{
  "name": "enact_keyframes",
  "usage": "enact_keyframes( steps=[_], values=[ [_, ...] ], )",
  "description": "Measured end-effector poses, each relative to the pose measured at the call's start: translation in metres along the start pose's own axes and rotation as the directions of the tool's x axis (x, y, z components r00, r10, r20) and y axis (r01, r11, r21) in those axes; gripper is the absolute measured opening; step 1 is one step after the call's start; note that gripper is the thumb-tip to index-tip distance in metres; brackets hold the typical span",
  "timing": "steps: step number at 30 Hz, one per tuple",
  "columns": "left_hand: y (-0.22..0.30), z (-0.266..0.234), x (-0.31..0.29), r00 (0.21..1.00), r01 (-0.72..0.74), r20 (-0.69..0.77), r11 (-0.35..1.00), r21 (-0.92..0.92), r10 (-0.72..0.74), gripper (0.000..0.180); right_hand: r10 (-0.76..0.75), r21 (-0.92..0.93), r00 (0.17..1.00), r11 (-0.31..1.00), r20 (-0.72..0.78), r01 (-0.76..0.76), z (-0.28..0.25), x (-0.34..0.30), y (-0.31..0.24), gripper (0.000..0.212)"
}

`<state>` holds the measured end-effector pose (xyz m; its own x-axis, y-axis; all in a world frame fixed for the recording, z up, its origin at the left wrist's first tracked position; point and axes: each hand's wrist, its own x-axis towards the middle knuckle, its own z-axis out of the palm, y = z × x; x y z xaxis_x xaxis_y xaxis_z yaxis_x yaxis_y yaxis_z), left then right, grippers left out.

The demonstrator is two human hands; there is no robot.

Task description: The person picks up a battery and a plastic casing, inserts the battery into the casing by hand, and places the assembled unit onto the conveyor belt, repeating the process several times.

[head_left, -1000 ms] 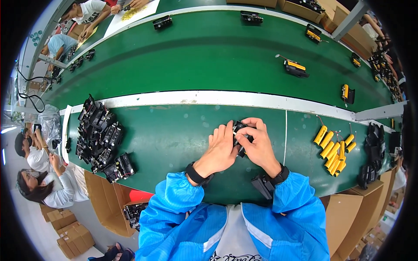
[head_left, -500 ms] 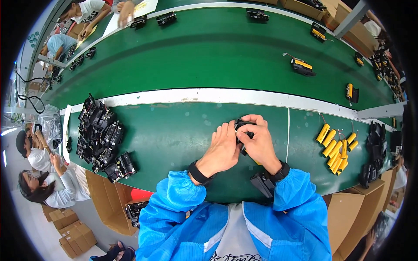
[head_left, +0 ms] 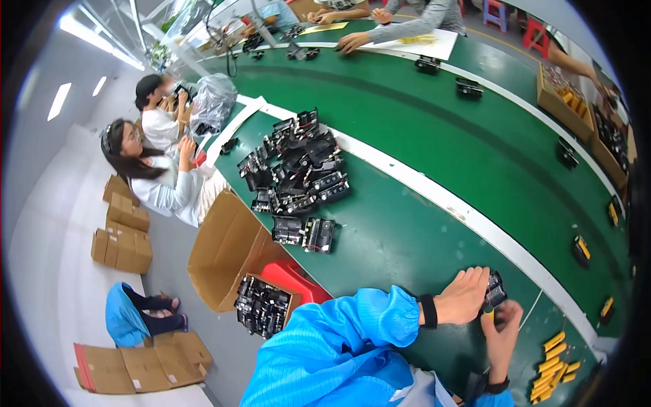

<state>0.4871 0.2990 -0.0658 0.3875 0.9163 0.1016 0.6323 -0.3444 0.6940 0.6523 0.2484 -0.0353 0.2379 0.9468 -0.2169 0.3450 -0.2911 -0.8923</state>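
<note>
My left hand is closed on a black plastic housing, held low over the green bench at the lower right. Just below it is my right hand, its fingers curled and the thumb toward the housing. A small yellow piece shows by that thumb; the hand hides most of it, so its kind is unclear. To the right of my right hand lie several yellow cylindrical battery packs. A large heap of black housings rests on the bench farther left, with a pair of housings at its near edge.
Beyond a white rail, a green belt carries spaced black units. An open carton, a box of black parts and a red stool stand beside the bench. Other people sit at the left and far side.
The view has swung left, bringing the housing heap and cartons nearer the middle. My right hand has drawn back slightly from the housing, which stays in my left hand.
</note>
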Motion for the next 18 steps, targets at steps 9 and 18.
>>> enact_keyframes(
  steps=[9,18],
  values=[
    [0.015,0.004,-0.002,0.996,0.089,0.0,0.993,0.072,-0.09,0.062,-0.425,-0.641,0.896,0.653,0.131,0.404,-0.022,0.032,0.017,0.031],
    [0.03,0.02,0.007,0.989,0.107,-0.127,0.972,0.207,-0.082,0.061,-0.464,-0.389,0.884,0.827,-0.062,0.406,-0.011,0.015,0.019,0.035]
  ],
)
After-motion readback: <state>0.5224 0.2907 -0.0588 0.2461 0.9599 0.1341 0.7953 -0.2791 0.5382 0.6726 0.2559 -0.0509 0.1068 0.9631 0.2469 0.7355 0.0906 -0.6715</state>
